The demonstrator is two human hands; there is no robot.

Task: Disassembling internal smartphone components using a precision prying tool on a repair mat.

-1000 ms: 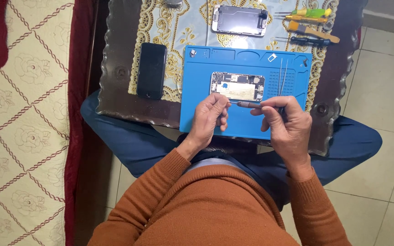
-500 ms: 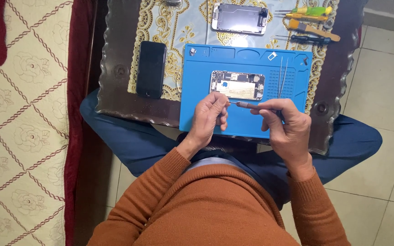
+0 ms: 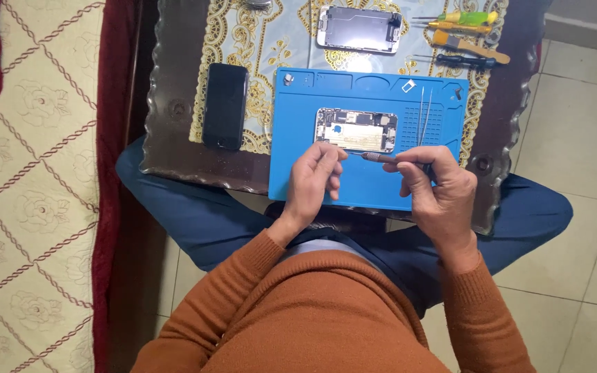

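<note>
While the right hand (image 3: 437,190) pinches a screwdriver (image 3: 380,157) with its tip aimed toward 9 o'clock, the left hand (image 3: 316,178) curls shut around that tip, though I cannot tell whether it holds a screw; both hover just at 6 o'clock of the opened phone (image 3: 356,130), which lies mid-mat (image 3: 298,186) on the tabletop (image 3: 167,148). A tiny screw could slip from the fingertips and roll off the mat's near edge into the lap, or the tip could skid onto the bare board. The tweezers (image 3: 425,114) at 3 o'clock lie close enough to be knocked by the right hand.
</note>
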